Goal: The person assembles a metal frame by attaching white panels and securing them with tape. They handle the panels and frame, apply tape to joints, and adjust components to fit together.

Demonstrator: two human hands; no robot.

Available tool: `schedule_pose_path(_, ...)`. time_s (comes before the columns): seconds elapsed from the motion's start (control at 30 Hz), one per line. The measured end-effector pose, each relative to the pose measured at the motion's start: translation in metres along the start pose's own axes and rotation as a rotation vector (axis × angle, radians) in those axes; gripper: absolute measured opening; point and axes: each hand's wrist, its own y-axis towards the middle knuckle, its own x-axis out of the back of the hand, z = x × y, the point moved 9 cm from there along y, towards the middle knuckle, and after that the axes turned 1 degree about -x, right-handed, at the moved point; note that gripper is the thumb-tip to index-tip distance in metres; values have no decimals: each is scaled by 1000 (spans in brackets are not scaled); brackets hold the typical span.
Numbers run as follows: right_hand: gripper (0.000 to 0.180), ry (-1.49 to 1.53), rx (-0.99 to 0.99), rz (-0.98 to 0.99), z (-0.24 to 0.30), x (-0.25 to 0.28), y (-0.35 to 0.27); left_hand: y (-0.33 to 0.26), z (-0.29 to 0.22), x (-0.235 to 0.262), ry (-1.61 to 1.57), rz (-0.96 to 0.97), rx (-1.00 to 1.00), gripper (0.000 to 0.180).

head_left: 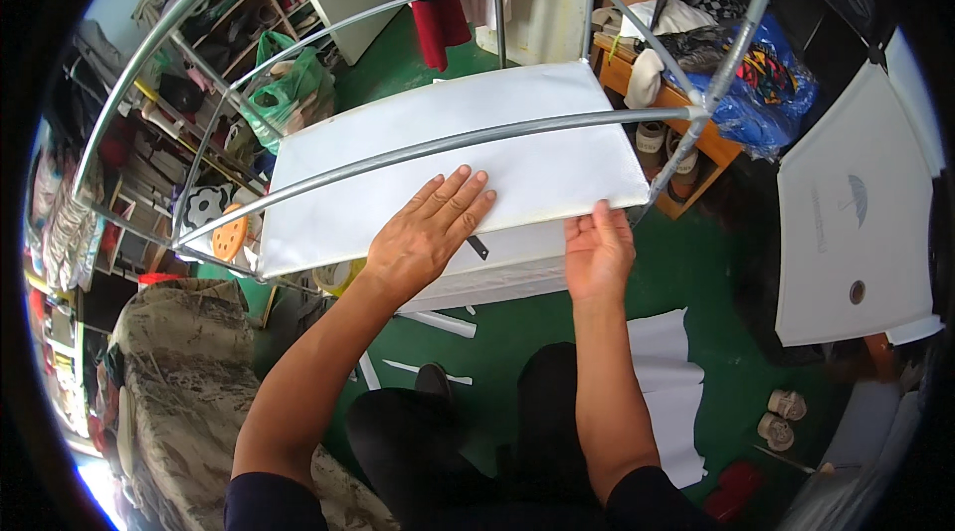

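A white rectangular panel (557,168) lies across a rack of grey metal tubes (348,178), with one tube passing over it. My left hand (423,238) rests flat on the panel near its front edge, fingers stretched out. At the front right corner my right hand (599,258) grips the panel's edge, thumb on top and fingers curled beneath, partly hidden. Between the hands, a small dark strip (478,248) sticks out below the edge. Under the panel there is another white layered surface (497,282).
White sheets (667,392) and white offcuts (443,322) lie on the green floor. A camouflage-patterned cover (184,362) is at left, near a green bag (298,88). To the right are a wooden bench (706,163), a blue plastic bag (771,118) and a large white panel (846,143).
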Motion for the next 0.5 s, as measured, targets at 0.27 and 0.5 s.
schedule_pose_path(0.27,21,72,64,-79,17,5,11,-4,4,-1,-3,-37,13,58)
schedule_pose_path(0.5,24,-103,-53,-62,-37,-17,-25,-7,5,6,5,-67,-5,56)
